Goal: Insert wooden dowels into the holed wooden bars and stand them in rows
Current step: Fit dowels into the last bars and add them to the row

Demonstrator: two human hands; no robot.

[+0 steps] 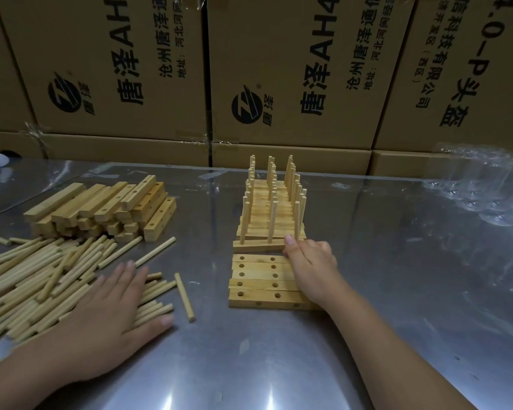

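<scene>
Many dowels (pixel 42 270) lie under left hand (pixel 113 315); holed bars (pixel 258 279) beneath right hand (pixel 311 261).

Pale round loose dowels (pixel 42 273) lie in a flat, jumbled heap at 9 o'clock on the desk, with a stack of holed bars (pixel 101 211) piled lengthwise just beyond them at 10 o'clock. At 12 o'clock stand the filled bars (pixel 271 208), packed one behind another, each with three upright dowels that form three rows running away; the nearest bar sits askew. Just on their 6 o'clock side, five empty bars (pixel 258 279) lie flat, side by side and touching, holes facing up.
</scene>
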